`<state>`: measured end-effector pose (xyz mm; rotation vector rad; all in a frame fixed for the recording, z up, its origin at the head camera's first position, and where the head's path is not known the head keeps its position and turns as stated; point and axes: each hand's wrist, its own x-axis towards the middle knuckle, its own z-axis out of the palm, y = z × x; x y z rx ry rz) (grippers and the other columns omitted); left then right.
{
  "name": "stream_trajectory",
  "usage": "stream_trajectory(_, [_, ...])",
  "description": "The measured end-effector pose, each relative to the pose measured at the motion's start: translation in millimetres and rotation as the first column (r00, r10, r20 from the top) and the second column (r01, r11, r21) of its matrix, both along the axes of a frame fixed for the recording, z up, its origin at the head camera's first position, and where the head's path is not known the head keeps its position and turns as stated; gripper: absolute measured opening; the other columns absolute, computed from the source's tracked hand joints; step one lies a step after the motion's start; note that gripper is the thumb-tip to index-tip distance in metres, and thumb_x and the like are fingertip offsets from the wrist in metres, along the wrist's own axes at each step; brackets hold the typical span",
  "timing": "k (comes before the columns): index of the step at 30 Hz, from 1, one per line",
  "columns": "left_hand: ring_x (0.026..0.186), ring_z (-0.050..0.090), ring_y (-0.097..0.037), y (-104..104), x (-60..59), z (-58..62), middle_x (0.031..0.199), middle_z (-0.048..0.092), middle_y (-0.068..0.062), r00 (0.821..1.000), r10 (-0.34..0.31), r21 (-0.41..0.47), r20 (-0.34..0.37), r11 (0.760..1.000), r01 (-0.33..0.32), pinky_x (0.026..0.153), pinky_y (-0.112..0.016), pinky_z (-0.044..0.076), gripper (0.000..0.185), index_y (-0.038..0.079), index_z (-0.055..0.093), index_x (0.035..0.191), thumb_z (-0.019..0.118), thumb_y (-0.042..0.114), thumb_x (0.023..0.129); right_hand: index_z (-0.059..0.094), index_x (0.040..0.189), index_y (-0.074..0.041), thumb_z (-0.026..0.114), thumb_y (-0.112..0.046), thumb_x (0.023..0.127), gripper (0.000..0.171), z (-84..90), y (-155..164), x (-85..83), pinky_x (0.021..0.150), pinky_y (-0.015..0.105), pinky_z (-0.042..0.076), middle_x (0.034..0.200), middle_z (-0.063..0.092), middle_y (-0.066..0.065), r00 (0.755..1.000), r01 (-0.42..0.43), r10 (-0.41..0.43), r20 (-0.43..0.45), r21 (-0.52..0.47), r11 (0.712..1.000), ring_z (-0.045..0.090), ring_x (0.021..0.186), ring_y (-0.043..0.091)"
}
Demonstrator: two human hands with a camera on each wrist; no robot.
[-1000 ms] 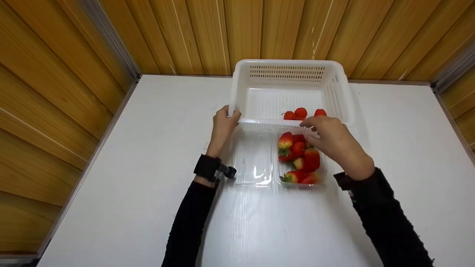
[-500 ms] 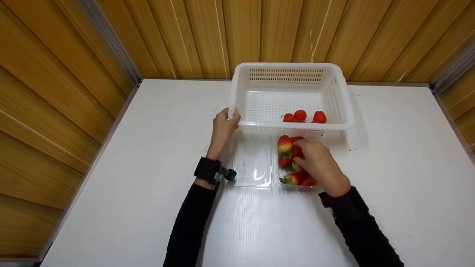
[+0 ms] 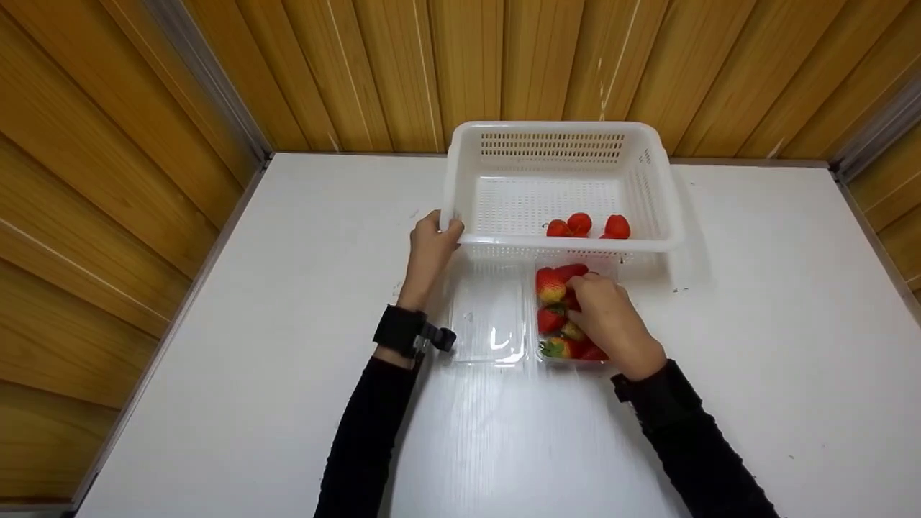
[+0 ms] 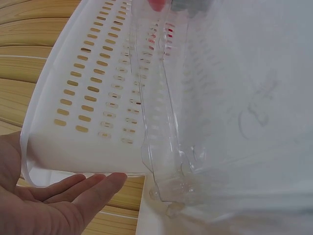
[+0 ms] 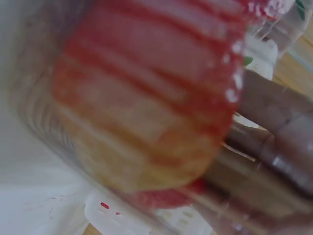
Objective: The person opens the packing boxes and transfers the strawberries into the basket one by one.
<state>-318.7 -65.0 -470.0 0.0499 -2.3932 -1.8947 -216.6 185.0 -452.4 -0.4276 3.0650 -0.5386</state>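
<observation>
My left hand (image 3: 429, 244) gripped the white slotted plastic basket (image 3: 518, 242); my right hand (image 3: 610, 313) lay among red strawberries (image 3: 551, 286) in the clear plastic clamshell (image 3: 489, 309), pinching or not I couldn't tell. Light fingertips seemed best against bruising.

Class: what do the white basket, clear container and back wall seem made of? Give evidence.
White basket: probably plastic, slightly glossy; moulded slots, rounded rim.
Clear container: likely thin plastic, shiny; see-through, with bright reflections.
Back wall: perhaps wood, low sheen; grain-like streaks, though printed panelling is possible.
</observation>
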Motion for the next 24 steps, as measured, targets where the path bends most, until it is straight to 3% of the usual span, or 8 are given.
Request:
stream_trajectory(4, [0.103, 0.061, -0.018, 0, 0.8, 0.4, 0.114, 0.063, -0.013, 1.000, 0.003, 0.003, -0.003, 1.000, -0.003, 0.076, -0.029, 0.056, 0.032, -0.003, 0.060, 0.113, 0.052, 0.016, 0.088, 0.065, 0.099, 0.005, 0.078, -0.002, 0.073, 0.030, -2.9, 1, -1.3, 0.077, 0.045, 0.053, 0.089, 0.062, 0.016, 0.999, -0.022, 0.023, -0.033, 0.027, 0.999, 0.059, 0.085, 0.031])
stream_trajectory(11, [0.102, 0.061, -0.018, 1, 0.3, 1.2, 0.115, 0.063, -0.014, 1.000, 0.015, 0.007, 0.009, 1.000, -0.015, 0.076, -0.029, 0.055, 0.033, -0.003, 0.060, 0.114, 0.052, 0.016, 0.088, 0.064, 0.102, 0.005, 0.078, -0.005, 0.074, 0.032, -3.6, 0, -2.9, 0.082, 0.046, 0.052, 0.094, 0.064, 0.018, 1.000, -0.016, 0.015, 0.014, 0.065, 0.998, 0.058, 0.086, 0.031])
stream_trajectory(24, [0.098, 0.060, -0.016, -1, -0.1, -1.0, 0.106, 0.064, -0.011, 1.000, 0.008, 0.032, -0.019, 0.999, -0.007, 0.076, -0.028, 0.055, 0.026, -0.002, 0.063, 0.103, 0.054, 0.016, 0.087, 0.061, 0.113, 0.005, 0.075, -0.006, 0.078, 0.039, 8.4, 4, 1.5, 0.087, 0.048, 0.051, 0.107, 0.062, 0.020, 0.994, 0.035, -0.030, 0.106, -0.041, 0.999, 0.057, 0.098, 0.032])
